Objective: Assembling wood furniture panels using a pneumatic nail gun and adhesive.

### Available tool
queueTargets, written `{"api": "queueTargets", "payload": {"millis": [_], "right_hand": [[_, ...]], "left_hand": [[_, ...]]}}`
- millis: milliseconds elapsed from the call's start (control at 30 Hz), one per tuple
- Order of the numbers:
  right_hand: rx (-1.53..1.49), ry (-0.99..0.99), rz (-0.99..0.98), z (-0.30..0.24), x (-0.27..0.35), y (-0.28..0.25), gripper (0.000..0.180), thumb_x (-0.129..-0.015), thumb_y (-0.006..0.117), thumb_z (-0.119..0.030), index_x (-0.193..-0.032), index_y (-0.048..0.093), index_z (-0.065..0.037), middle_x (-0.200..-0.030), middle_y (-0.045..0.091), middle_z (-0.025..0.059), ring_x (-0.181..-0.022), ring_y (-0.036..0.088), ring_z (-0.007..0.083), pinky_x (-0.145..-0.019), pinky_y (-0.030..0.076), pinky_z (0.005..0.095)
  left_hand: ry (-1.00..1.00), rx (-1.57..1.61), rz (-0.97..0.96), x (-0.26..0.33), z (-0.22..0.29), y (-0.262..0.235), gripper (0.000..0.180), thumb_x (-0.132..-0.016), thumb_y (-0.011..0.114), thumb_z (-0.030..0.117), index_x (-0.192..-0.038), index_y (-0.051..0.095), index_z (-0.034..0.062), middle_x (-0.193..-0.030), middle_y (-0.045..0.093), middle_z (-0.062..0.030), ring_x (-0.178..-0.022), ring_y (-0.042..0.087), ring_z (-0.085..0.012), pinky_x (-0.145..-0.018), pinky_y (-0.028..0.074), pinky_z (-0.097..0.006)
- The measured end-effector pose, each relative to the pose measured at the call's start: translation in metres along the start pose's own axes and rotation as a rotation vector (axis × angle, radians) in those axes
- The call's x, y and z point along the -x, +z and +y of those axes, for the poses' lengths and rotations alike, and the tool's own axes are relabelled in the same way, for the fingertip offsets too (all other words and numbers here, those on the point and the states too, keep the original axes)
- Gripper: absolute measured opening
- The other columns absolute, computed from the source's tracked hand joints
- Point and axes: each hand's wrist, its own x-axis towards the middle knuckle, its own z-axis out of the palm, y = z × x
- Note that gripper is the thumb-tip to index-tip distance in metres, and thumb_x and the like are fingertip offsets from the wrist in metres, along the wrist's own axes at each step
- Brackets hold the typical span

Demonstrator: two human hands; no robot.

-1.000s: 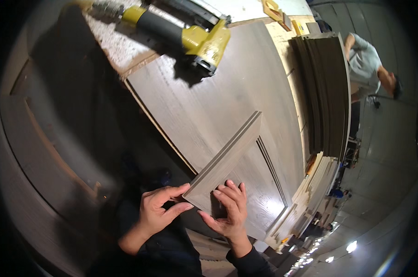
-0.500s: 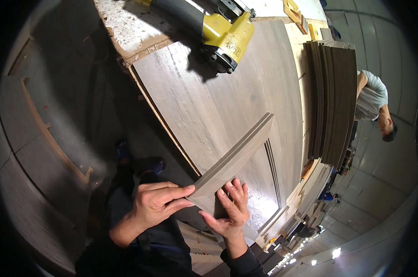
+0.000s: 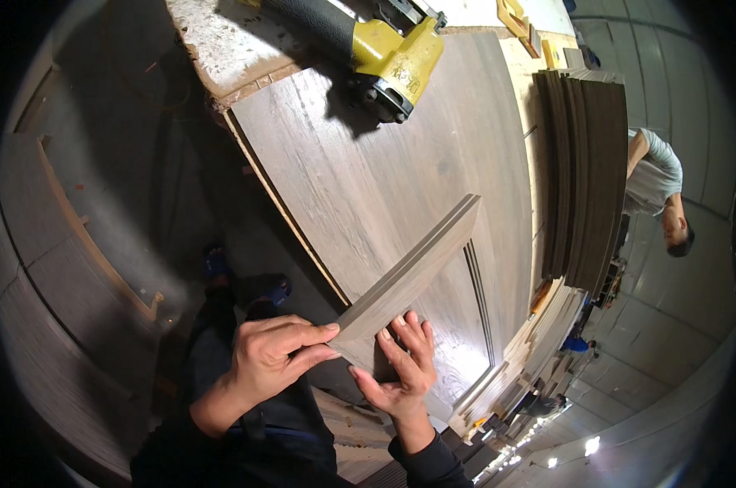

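Note:
A long grey-brown wooden strip (image 3: 416, 264) with a groove along its edge slants over the panel. At its near end a second wooden piece (image 3: 364, 351) meets it at an angled corner. My left hand (image 3: 274, 358) is closed, pinching that corner between thumb and fingers. My right hand (image 3: 404, 366) grips the second piece from the right, thumb at its lower edge and fingers bent over toward the long strip. The palm side hides much of the second piece. Beneath lies a large wood-grain panel (image 3: 303, 154).
A yellow and black nail gun (image 3: 392, 69) lies on the panel's far end. Dark boards (image 3: 583, 179) stand stacked at the right, with a person (image 3: 656, 171) beyond them. Several thin grooved strips (image 3: 479, 305) rest on the panel. Long planks (image 3: 67, 220) lie on the left.
Both hands and the wooden pieces have shifted very slightly left and up in the picture. The grip of each hand looks the same.

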Motion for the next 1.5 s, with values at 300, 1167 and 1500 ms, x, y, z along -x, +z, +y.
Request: {"api": "queueTargets", "payload": {"millis": [300,1167,1500], "right_hand": [[-0.021,-0.008,0.02,-0.001,0.0,0.002,0.045,-0.064,0.08,-0.029,-0.101,0.069,-0.006,-0.116,0.06,0.015,-0.123,0.048,0.0299,-0.108,0.025,0.0421],[-0.064,-0.01,0.016,-0.003,0.005,0.004,0.05,-0.064,0.081,-0.028,-0.105,0.066,-0.005,-0.119,0.059,0.0145,-0.123,0.047,0.0304,-0.108,0.024,0.0425],[-0.009,-0.047,-0.017,0.002,0.007,0.002,0.052,-0.062,0.081,-0.029,-0.105,0.067,-0.004,-0.118,0.06,0.0141,-0.124,0.046,0.031,-0.107,0.025,0.0424]], "left_hand": [[-0.093,0.017,0.067,0.003,0.01,0.004,0.024,-0.067,0.078,0.005,-0.089,0.069,0.001,-0.077,0.067,-0.0115,-0.063,0.065,-0.0209,-0.055,0.05,-0.026],[-0.29,0.267,0.172,0.03,0.009,0.011,0.024,-0.072,0.074,0.0,-0.095,0.067,0.0,-0.08,0.067,-0.01,-0.068,0.064,-0.0144,-0.062,0.049,-0.024],[-0.158,0.153,0.093,0.023,0.007,0.007,0.028,-0.069,0.076,0.002,-0.096,0.067,0.0016,-0.08,0.067,-0.0109,-0.064,0.064,-0.017,-0.06,0.05,-0.025]]}}
